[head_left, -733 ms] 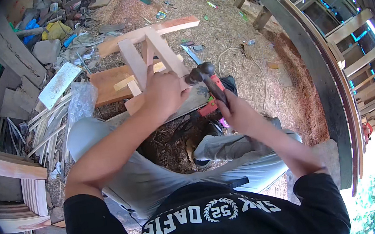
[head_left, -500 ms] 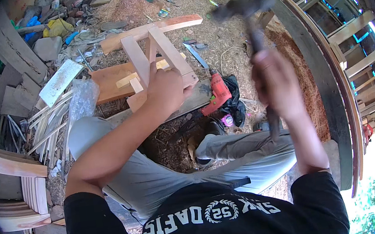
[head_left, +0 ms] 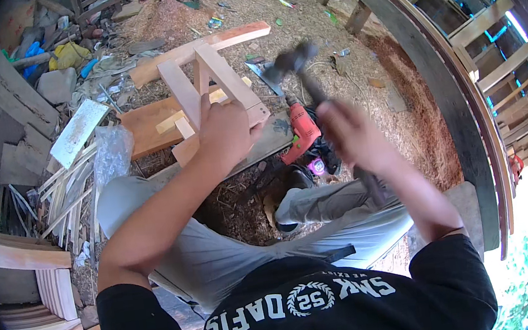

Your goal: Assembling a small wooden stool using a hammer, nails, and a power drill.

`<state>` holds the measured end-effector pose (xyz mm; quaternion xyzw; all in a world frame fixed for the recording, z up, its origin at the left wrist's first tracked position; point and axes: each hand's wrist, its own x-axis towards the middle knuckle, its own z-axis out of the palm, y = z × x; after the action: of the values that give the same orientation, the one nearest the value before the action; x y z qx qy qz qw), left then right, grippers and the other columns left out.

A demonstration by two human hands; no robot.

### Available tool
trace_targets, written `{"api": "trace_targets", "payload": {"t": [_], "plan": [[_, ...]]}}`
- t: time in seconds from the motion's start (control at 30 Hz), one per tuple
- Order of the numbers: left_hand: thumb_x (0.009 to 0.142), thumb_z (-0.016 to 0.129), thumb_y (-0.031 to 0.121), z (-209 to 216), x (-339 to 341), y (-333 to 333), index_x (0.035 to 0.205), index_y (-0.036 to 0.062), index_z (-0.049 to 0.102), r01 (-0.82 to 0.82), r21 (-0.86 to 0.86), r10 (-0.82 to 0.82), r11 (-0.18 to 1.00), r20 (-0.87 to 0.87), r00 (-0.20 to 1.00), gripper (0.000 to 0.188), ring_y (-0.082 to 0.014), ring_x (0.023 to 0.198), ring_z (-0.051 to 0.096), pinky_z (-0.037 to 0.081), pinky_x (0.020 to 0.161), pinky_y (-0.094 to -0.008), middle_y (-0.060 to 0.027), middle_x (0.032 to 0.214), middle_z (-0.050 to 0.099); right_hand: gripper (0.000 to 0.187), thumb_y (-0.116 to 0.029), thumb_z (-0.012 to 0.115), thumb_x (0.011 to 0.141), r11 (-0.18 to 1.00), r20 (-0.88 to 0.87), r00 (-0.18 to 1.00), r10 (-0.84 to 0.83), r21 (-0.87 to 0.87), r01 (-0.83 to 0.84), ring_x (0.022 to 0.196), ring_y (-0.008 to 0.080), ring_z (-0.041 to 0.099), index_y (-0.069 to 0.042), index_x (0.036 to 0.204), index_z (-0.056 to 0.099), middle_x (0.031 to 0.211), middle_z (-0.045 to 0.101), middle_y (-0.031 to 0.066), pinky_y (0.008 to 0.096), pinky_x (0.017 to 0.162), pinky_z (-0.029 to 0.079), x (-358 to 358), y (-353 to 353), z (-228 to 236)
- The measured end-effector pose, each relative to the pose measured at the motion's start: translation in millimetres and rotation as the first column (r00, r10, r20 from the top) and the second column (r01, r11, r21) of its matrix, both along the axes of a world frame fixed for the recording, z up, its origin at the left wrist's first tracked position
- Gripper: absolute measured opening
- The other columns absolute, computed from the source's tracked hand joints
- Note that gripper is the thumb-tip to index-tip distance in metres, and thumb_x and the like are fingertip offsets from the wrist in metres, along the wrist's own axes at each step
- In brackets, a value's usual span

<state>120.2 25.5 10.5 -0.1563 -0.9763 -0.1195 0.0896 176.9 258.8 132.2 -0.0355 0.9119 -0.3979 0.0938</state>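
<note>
My left hand (head_left: 227, 133) is closed around the lower end of a pale wooden frame (head_left: 226, 74) made of joined slats, steadying it in front of my knees. The fingertips on its far side are hidden. In my right hand (head_left: 356, 134) is a hammer (head_left: 312, 86), gripped by the handle and slightly blurred. Its dark head is raised to the right of the frame, apart from the wood. Under the frame lie an orange-brown board (head_left: 147, 128) and small pale offcuts. A curved wooden piece (head_left: 238, 35) touches or lies just behind the frame's far end.
A red power drill (head_left: 303, 128) lies between my hands, with a pink tape measure (head_left: 315, 166) near my foot and a metal blade (head_left: 265, 80) beyond. Thin wood strips (head_left: 73, 192) and a plastic bag (head_left: 114, 150) are at left. A long dark plank (head_left: 427, 72) borders the right.
My right hand has swung the hammer leftward and down, bringing its head closer to the frame. My left hand keeps its grip on the frame; the whole view has shifted slightly.
</note>
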Motion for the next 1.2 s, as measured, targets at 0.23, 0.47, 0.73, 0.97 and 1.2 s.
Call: {"api": "trace_targets", "payload": {"t": [0.23, 0.47, 0.73, 0.97, 1.2], "plan": [[0.093, 0.067, 0.049, -3, -1, -4, 0.092, 0.0006, 0.076, -0.02, -0.021, 0.019, 1.0, -0.041, 0.999, 0.049, -0.0313, 0.084, 0.073, 0.027, 0.124, -0.0519, -0.0141, 0.085, 0.073, 0.034, -0.037, 0.043, 0.115, 0.792, -0.584, 0.774, -0.246, -0.581, -0.187, 0.044, 0.0124, 0.047, -0.006, 0.106, 0.053, 0.064, 0.045, 0.0002, 0.0304, 0.04, 0.039, -5, -16, 76], [0.091, 0.069, 0.049, 4, -1, 3, 0.092, -0.0003, 0.075, 0.003, -0.02, -0.004, 1.0, -0.027, 1.0, 0.05, -0.0305, 0.087, 0.073, 0.026, 0.124, -0.052, -0.0139, 0.084, 0.073, 0.035, -0.042, 0.055, 0.11, 0.967, -0.015, 0.989, 0.144, 0.213, -0.137, 0.06, 0.0147, 0.057, -0.008, 0.109, 0.062, 0.07, 0.055, 0.0026, 0.0344, 0.057, 0.047, -2, 18, -41], [0.091, 0.071, 0.049, 4, 0, -3, 0.091, -0.0005, 0.074, -0.031, -0.019, 0.032, 0.999, 0.009, 0.999, 0.05, -0.0309, 0.082, 0.072, 0.026, 0.124, -0.0515, -0.0131, 0.081, 0.073, 0.035, -0.037, 0.045, 0.114, 0.844, -0.475, 0.871, -0.13, -0.513, -0.153, 0.044, 0.0073, 0.046, -0.009, 0.094, 0.052, 0.066, 0.052, -0.0003, 0.0241, 0.039, 0.035, -5, -10, 81], [0.089, 0.07, 0.05, -2, -1, 4, 0.083, -0.0015, 0.076, 0.018, 0.009, -0.016, 1.0, -0.118, 0.993, 0.052, -0.0338, 0.077, 0.072, 0.037, 0.112, -0.0516, -0.0162, 0.082, 0.073, 0.036, -0.036, 0.054, 0.111, 0.921, -0.248, 0.933, 0.262, 0.354, -0.165, 0.051, 0.0134, 0.054, 0.0, 0.115, 0.058, 0.065, 0.057, 0.0023, 0.0352, 0.05, 0.044, -9, 20, -73], [0.091, 0.069, 0.05, -2, -3, -5, 0.085, -0.003, 0.075, -0.009, 0.022, 0.01, 1.0, -0.057, 0.998, 0.054, -0.0332, 0.078, 0.073, 0.037, 0.113, -0.05, -0.0166, 0.08, 0.071, 0.034, -0.038, 0.05, 0.113, 0.939, -0.269, 0.951, -0.153, -0.339, 0.055, 0.046, 0.0044, 0.044, -0.01, 0.096, 0.055, 0.066, 0.05, -0.0032, 0.023, 0.04, 0.033, 0, -9, 57]]}}
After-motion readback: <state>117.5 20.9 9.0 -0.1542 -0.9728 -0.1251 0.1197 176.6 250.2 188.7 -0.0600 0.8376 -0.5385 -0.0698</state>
